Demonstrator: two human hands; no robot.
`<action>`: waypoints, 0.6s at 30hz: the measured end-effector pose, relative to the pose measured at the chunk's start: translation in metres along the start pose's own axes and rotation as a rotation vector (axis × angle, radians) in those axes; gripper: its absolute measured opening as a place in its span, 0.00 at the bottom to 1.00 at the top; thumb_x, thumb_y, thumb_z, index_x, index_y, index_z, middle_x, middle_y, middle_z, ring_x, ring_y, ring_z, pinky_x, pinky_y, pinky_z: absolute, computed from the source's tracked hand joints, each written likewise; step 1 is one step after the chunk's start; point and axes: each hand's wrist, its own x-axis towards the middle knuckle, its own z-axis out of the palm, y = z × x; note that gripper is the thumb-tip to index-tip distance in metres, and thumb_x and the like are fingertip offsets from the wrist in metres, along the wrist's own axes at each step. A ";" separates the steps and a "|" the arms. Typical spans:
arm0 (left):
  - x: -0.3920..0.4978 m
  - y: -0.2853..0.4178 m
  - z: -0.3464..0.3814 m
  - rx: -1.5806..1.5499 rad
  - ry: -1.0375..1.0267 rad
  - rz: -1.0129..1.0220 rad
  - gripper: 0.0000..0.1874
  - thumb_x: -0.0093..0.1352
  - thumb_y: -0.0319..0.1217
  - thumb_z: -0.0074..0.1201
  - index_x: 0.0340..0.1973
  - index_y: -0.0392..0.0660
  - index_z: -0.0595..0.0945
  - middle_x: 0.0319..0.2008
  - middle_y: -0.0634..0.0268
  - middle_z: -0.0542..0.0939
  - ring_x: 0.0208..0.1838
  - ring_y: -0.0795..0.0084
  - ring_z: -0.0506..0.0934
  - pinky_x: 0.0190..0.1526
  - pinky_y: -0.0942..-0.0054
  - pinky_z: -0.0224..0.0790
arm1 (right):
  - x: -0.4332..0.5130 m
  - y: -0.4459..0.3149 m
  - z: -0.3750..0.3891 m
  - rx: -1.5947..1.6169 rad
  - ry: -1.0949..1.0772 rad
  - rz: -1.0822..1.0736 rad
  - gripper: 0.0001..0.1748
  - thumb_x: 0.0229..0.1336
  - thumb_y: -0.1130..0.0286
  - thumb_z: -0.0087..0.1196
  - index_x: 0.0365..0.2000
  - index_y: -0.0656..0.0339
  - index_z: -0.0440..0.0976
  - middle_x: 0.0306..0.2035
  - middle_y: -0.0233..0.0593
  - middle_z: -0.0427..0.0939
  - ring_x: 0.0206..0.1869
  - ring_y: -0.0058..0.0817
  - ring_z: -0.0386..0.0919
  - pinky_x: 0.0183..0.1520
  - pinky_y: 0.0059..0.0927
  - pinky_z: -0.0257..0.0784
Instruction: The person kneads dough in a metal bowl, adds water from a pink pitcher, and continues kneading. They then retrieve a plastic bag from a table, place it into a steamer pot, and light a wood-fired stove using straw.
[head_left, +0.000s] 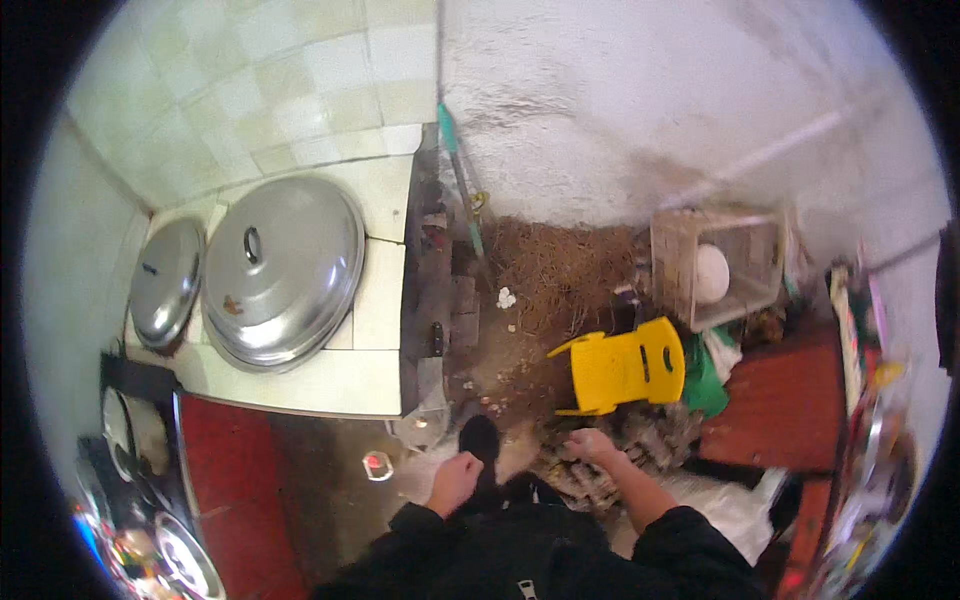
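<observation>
My left hand (455, 480) hangs low in front of my body, its fingers curled, beside my dark shoe (478, 439); whether it holds something is not clear. My right hand (590, 447) is over a heap of greyish-brown material (649, 442) on the floor, just below a small yellow plastic chair (626, 365). Its fingers are bent and blurred, and I cannot tell if anything is between them. The chair lies or stands close beyond that hand, not touched by it as far as I can see.
On the left, a tiled stove counter (300, 382) carries two woks under metal lids (289, 292). Dry brown plant matter (566, 262) lies by the wall, near a green-handled pole (459, 176). A clear plastic bin (675, 262), a red-brown board (780, 405) and white sacking (724, 510) are on the right.
</observation>
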 end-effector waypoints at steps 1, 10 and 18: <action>0.025 0.005 0.002 -0.035 0.032 0.008 0.09 0.68 0.33 0.52 0.33 0.39 0.80 0.33 0.49 0.81 0.40 0.46 0.78 0.42 0.56 0.71 | 0.031 0.014 -0.002 -0.097 -0.086 -0.002 0.16 0.58 0.59 0.52 0.32 0.63 0.77 0.35 0.54 0.80 0.42 0.54 0.77 0.44 0.50 0.72; 0.171 0.001 -0.009 -0.212 0.236 -0.251 0.12 0.70 0.37 0.54 0.37 0.40 0.81 0.27 0.55 0.83 0.33 0.60 0.82 0.36 0.65 0.73 | 0.275 -0.041 -0.063 0.170 -0.030 -0.128 0.10 0.57 0.66 0.54 0.31 0.63 0.76 0.33 0.53 0.80 0.39 0.54 0.78 0.41 0.46 0.74; 0.304 -0.083 0.053 -0.422 0.535 -0.467 0.09 0.70 0.33 0.52 0.38 0.40 0.81 0.29 0.50 0.82 0.34 0.53 0.82 0.36 0.62 0.73 | 0.537 -0.082 -0.020 0.203 0.061 -0.366 0.07 0.57 0.69 0.54 0.32 0.63 0.77 0.33 0.55 0.78 0.39 0.57 0.76 0.40 0.49 0.71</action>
